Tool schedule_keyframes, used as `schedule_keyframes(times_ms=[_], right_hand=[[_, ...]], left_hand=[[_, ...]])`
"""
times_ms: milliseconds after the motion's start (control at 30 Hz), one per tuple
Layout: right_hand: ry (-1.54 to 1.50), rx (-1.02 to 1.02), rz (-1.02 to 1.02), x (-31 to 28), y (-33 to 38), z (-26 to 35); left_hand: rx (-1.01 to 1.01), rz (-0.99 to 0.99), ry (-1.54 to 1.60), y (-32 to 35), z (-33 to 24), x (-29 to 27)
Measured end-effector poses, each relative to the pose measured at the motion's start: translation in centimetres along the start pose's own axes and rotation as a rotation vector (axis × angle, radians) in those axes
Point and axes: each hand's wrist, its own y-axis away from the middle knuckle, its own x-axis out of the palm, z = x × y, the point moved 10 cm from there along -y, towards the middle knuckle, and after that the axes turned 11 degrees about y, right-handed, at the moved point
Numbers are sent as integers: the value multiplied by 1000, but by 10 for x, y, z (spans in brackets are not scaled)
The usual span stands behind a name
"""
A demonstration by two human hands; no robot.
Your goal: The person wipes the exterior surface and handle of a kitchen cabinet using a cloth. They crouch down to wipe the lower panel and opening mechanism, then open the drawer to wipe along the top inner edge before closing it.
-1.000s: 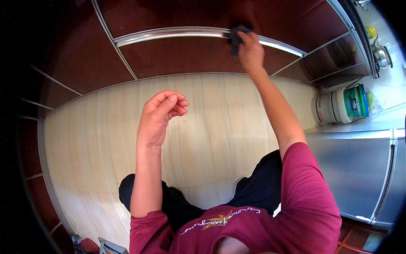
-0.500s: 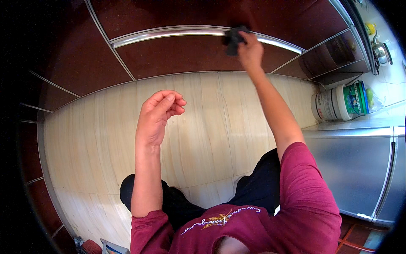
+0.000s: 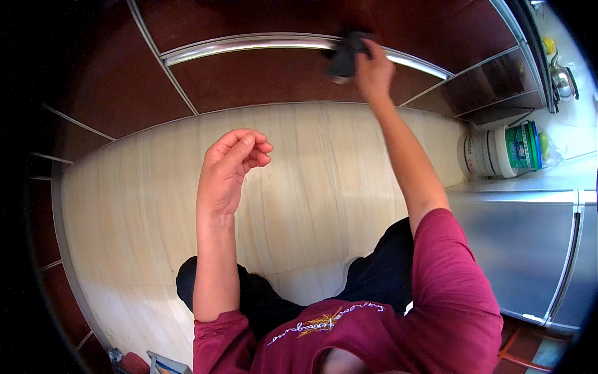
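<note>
My right hand (image 3: 375, 73) reaches forward, its fingers closed on a dark cloth (image 3: 344, 61), which is blurred. The cloth lies over the shiny metal strip (image 3: 249, 43) that runs across the dark red cabinet front (image 3: 249, 81), and its lower end hangs below the strip. My left hand (image 3: 227, 168) is held up over the pale floor, away from the cabinet. Its fingers are curled in with the thumb against them, and nothing shows in them.
Pale streaked tiles (image 3: 299, 187) make up the floor between my knees and the cabinet. A white bucket (image 3: 483, 153) and a green tub (image 3: 522, 148) stand at the right, by a grey metal-fronted appliance (image 3: 511, 249). Beyond them is a kettle (image 3: 562, 81). More dark panels (image 3: 47, 224) line the left.
My right hand has shifted slightly up and to the right along the strip with the cloth, whose lower end now swings out more. My left hand has barely moved.
</note>
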Motion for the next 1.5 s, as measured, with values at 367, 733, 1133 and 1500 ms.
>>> schedule_keyframes(times_ms=[367,733,1133,1500], right_hand=[[-982,1080,86,83,40,-11],[-1148,1228,-355,40,20,-151],[-1269,1211,-120,74,39,-59],[-1406,1328,43,122,43,7]], left_hand=[[-12,23,13,-1,3,1],[-8,10,39,2,3,6],[18,10,31,4,-6,-4],[30,47,67,4,-10,-2]])
